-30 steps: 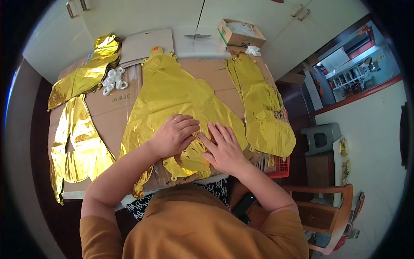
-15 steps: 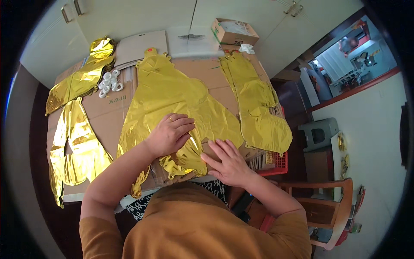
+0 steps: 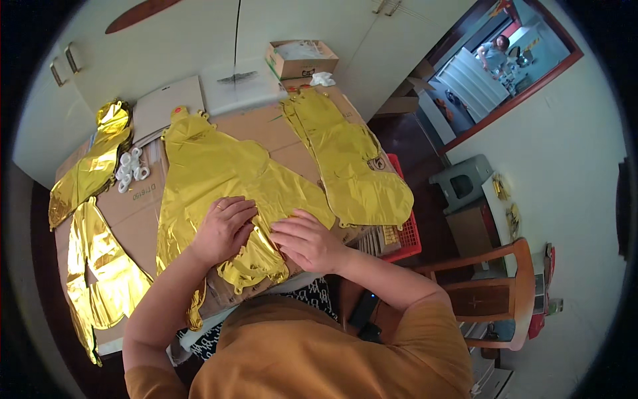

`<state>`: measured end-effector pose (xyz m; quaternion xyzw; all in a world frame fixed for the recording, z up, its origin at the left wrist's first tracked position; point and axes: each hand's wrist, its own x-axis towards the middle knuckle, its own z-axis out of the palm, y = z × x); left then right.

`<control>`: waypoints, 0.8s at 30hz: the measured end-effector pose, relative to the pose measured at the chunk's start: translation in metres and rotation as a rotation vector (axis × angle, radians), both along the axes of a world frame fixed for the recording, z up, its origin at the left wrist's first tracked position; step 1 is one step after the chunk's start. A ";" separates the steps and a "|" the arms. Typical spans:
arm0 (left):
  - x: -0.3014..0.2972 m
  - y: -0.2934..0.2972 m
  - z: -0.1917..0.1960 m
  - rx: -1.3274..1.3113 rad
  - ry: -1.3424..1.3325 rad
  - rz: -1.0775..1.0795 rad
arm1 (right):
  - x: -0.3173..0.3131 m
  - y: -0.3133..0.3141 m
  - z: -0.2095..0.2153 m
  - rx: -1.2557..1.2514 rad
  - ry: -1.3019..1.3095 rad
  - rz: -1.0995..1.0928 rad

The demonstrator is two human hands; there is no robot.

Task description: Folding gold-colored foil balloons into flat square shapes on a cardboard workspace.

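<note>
A large flat gold foil balloon (image 3: 219, 159) lies on the cardboard-covered table in front of me, its crumpled lower end (image 3: 256, 266) near the table's front edge. My left hand (image 3: 226, 229) is closed on the foil, fingers pressed together and the thumb tucked under. Across a creased fold, my right hand (image 3: 307, 243) lies with its fingers stretched out side by side on the foil. To the right rests a second flat foil piece (image 3: 352, 159). Shinier gold foil pieces lie at the left, one cut-out shape (image 3: 100, 266) near and a stack (image 3: 93, 163) farther back.
White tape-like rings (image 3: 131, 169) sit by the left stack. A small open carton (image 3: 302, 60) and crumpled white tissue (image 3: 323, 79) stand at the back. Right of the table are a red crate (image 3: 407, 243), a wooden chair (image 3: 478, 292) and a grey stool (image 3: 462, 183). Another person (image 3: 494, 53) is in a far room.
My right hand has gone from spread fingers to fingers held together, nearer my left hand. The foil between them is more bunched. The view has turned to the right.
</note>
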<state>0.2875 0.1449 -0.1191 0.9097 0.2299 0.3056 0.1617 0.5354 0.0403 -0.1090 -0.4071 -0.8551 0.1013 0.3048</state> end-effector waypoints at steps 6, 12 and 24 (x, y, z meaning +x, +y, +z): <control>0.001 0.000 0.001 0.012 0.007 -0.006 | -0.006 0.007 -0.009 0.120 -0.192 0.035; -0.001 -0.001 0.001 0.008 0.006 -0.002 | -0.005 -0.005 -0.004 0.096 -0.242 0.078; -0.013 0.012 0.010 -0.087 -0.044 -0.073 | -0.004 -0.004 0.006 0.043 -0.237 0.120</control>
